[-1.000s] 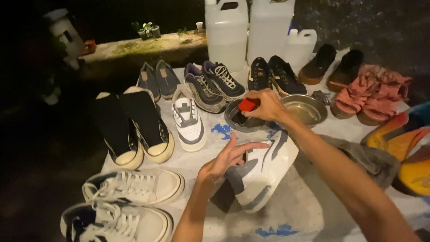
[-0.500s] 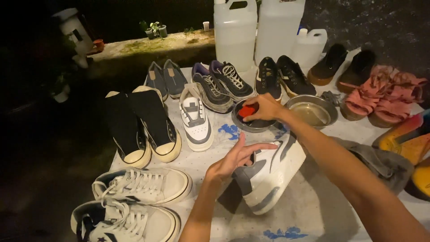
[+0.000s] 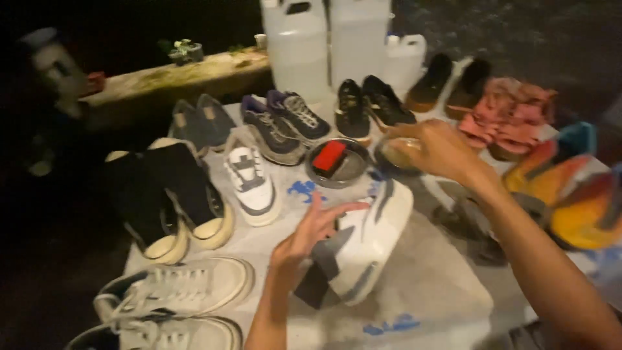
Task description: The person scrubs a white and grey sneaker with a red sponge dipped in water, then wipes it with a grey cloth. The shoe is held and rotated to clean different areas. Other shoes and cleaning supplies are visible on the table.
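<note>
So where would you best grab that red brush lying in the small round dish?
Probably by the red brush's long sides, coming straight down from above. It lies flat in the shallow dish with its top exposed, and the low rim leaves room for fingertips. The right hand is nearest, just beside it.

Darkness lay all around, a pale cloth (image 3: 447,285) covered the ground, and a mossy concrete ledge (image 3: 175,74) ran along the far left.
</note>
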